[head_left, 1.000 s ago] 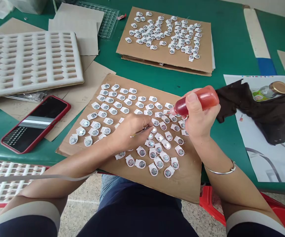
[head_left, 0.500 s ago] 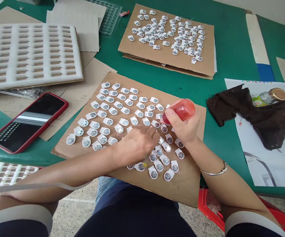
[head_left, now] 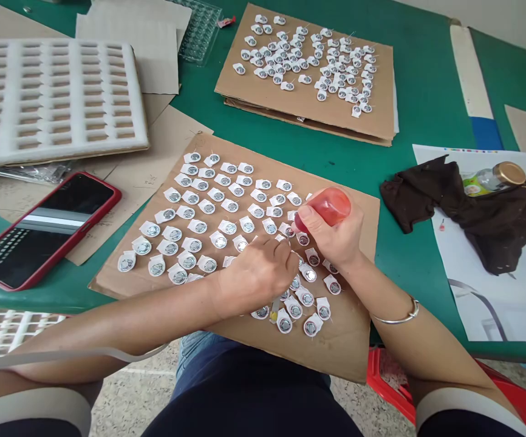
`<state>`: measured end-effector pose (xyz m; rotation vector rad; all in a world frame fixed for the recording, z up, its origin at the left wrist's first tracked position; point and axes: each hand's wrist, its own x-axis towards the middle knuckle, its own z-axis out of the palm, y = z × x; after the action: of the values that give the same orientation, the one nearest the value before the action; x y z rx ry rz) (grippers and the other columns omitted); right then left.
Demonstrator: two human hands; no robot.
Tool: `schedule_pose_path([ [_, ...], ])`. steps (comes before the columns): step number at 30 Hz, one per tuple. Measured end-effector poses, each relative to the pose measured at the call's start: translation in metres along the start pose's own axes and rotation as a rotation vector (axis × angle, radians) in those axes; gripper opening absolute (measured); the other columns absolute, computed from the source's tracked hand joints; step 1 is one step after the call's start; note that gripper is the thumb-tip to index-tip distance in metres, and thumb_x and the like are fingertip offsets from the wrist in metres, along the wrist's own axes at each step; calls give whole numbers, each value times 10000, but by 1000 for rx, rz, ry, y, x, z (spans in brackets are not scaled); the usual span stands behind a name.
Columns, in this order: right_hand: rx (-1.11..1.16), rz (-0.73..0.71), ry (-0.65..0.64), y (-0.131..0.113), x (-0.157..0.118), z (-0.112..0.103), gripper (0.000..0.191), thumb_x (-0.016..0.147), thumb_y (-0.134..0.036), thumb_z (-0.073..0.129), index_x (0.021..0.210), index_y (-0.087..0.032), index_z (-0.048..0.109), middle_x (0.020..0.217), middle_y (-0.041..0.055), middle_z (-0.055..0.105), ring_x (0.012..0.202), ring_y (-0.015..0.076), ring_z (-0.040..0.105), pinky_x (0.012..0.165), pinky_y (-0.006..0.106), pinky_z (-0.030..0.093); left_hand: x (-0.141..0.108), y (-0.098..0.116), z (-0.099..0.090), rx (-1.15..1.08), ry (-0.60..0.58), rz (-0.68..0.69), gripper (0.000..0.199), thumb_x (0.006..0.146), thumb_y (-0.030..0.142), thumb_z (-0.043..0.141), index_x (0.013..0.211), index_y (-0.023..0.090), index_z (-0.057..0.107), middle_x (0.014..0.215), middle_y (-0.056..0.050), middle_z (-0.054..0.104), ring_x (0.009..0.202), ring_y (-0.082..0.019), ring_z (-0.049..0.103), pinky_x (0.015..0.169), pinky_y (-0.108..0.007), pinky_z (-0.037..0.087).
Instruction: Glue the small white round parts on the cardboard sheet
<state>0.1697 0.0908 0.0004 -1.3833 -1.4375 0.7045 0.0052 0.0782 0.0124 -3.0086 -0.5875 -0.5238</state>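
Note:
My right hand (head_left: 336,240) grips a soft red squeeze bottle (head_left: 329,209), its narrow end pointing down-left over the small parts. Close beside it, my left hand (head_left: 258,273) is closed, fingertips pinched near the same spot. From under that hand sticks out a slim clear tool with a yellow end (head_left: 274,312); its other end is hidden by the fingers. Both hands are over a cardboard sheet (head_left: 336,352) covered with small round silver parts on white tabs, such as this silver part (head_left: 310,274). What the left fingertips touch is hidden.
Another stacked cardboard sheet (head_left: 308,124) with similar parts lies at the back. On the left are a white slotted tray (head_left: 74,145) and a red-cased phone (head_left: 47,227). A dark cloth (head_left: 500,233) and a small glass jar (head_left: 488,179) rest on white paper at right.
The red bottle and my right hand have shifted slightly left and down. My left hand has moved a little to the right, still pinched. The whole view has also shifted slightly.

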Motion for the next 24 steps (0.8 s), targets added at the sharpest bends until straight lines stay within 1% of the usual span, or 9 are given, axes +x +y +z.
schedule_pose_path([
  [6, -34, -33, 28, 3, 1, 0, 185, 744, -368, 644, 798, -222, 545, 622, -13, 597, 556, 142, 582, 658, 374, 532, 0, -2, 0, -6, -14, 3, 204, 763, -14, 398, 684, 112, 537, 629, -78, 559, 601, -196, 563, 537, -336, 491],
  [12, -70, -36, 46, 7, 2, -1, 217, 734, -390, 648, 811, -215, 545, 726, 16, 607, 645, 157, 599, 682, 379, 537, 0, -2, 0, -16, -39, 0, 202, 763, -12, 403, 666, 128, 513, 635, -73, 556, 590, -193, 547, 533, -335, 485],
  [18, -56, -26, 37, 6, 2, -2, 212, 738, -386, 645, 819, -216, 547, 692, 9, 599, 629, 152, 591, 659, 365, 531, -2, -2, 1, -27, -31, -11, 203, 765, -8, 395, 685, 123, 528, 642, -76, 550, 640, -200, 560, 569, -336, 487],
  [24, -48, -16, 50, 6, 3, -2, 214, 732, -394, 649, 796, -218, 548, 693, 5, 598, 649, 150, 587, 670, 358, 528, -1, -3, 0, -40, -39, -12, 197, 758, -9, 404, 675, 125, 523, 634, -70, 547, 608, -187, 546, 563, -332, 485],
])
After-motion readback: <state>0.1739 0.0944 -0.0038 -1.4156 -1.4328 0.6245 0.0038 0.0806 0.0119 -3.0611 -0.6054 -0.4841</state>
